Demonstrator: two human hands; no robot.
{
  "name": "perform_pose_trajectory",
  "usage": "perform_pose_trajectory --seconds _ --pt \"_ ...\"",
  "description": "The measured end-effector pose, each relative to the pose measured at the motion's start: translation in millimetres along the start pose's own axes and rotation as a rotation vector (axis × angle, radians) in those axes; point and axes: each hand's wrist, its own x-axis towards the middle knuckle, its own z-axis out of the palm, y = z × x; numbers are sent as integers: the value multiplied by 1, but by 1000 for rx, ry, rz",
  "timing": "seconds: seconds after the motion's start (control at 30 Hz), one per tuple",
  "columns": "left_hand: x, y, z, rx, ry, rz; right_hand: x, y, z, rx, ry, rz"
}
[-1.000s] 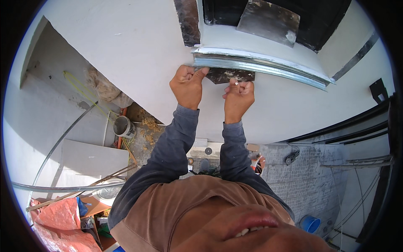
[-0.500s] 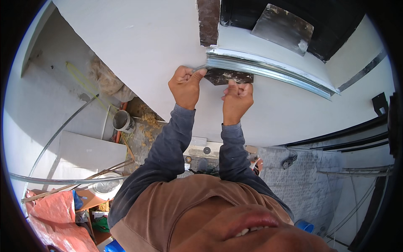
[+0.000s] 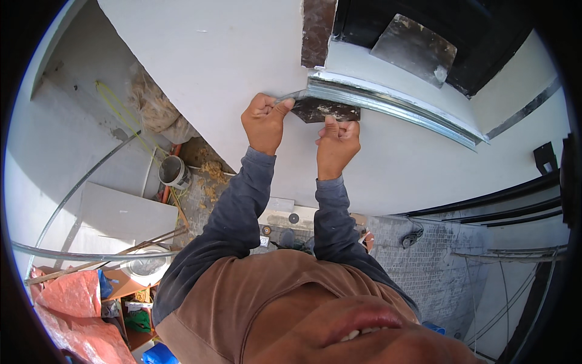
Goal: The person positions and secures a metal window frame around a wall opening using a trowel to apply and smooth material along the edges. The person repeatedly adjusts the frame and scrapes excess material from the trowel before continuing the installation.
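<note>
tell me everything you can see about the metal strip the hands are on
The metal strip is a long, thin, shiny silver channel with ridged edges. It looks like galvanized sheet metal. It runs along the white wall from its near end down to the right, below a dark opening. The left hand pinches its near end; the right hand is closed just under it, by a dark patch.

Both arms up, fists high.
Left hand (image 3: 265, 121) clenched, right hand (image 3: 337, 145) curled, forearms near-parallel, sleeves to wrists.
</note>
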Motion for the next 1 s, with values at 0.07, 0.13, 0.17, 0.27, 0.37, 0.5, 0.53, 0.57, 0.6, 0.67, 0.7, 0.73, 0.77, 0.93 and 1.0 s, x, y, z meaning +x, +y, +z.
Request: perform_pose_trajectory --seconds 0.07,0.13,0.17,0.27,0.37,0.5,0.53,0.57,0.6,0.67,0.7,0.73,0.77,0.93,1.0 --pt "3 -1 -5 -2 7 0 -2 2 4 -17 -22 -17" --pt "5 -1 -12 -22 15 22 -6 3 9 -16 -32 -19" --pt "6 -1 -15 -27 15 15 -8 3 11 -9 -28 -13" --pt "7 -2 -21 -18 28 8 -12 5 17 1 -34 -19" --pt "9 -4 -26 -10 43 -2 -14 5 20 -20 -46 -32" --pt "10 -6 -30 -12 56 -9 -16 6 23 -37 -69 -55" --pt "11 -6 -32 -1 66 -6 -16 6 24 -30 -65 -58" --pt "11 -7 -32 -26 59 -12 -16 6 24 -29 -67 -46" --pt "10 -9 -32 -41 61 -21 -17 6 24 -30 -68 -37" --pt "10 -10 -33 -63 63 -13 -16 6 24 -60 -63 -58" --pt "10 -12 -33 -71 62 2 -16 7 24 -73 -55 -83" --pt "10 -13 -34 -80 60 14 -16 7 23 -69 -61 -73" --pt "9 -15 -34 -68 66 21 -15 8 23 -62 -63 -76" --pt "8 -24 -40 -60 72 18 -16 13 27 -104 -85 -126" --pt "6 -26 -49 -111 132 -34 -18 14 33 -118 -133 -197"
